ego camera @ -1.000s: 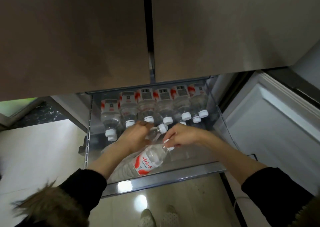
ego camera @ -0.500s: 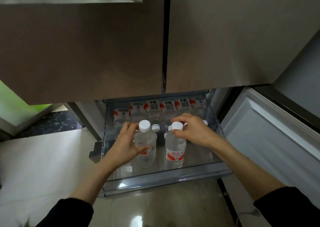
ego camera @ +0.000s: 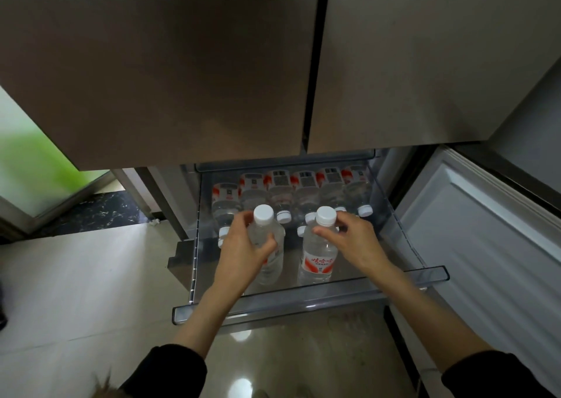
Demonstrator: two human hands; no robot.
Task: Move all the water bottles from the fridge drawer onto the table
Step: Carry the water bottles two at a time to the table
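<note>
The clear fridge drawer (ego camera: 309, 302) is pulled out below the closed fridge doors. Two water bottles with white caps stand upright over its front part. My left hand (ego camera: 243, 250) is wrapped around the body of the left bottle (ego camera: 268, 264). My right hand (ego camera: 355, 243) grips the neck of the right bottle (ego camera: 318, 261), which shows a red and white label. Behind them, a row of several more bottles (ego camera: 303, 191) lies on its side with caps pointing toward me.
The fridge's upper doors (ego camera: 212, 79) overhang the drawer. An open white lower door (ego camera: 485, 246) stands close on the right. A glossy tiled floor (ego camera: 76, 291) spreads left and below, with a dark marble threshold (ego camera: 91, 212) at the far left.
Both bottles went from lying in the drawer to upright in my hands, and now sit slightly higher. The view has tilted up, showing more of the fridge doors.
</note>
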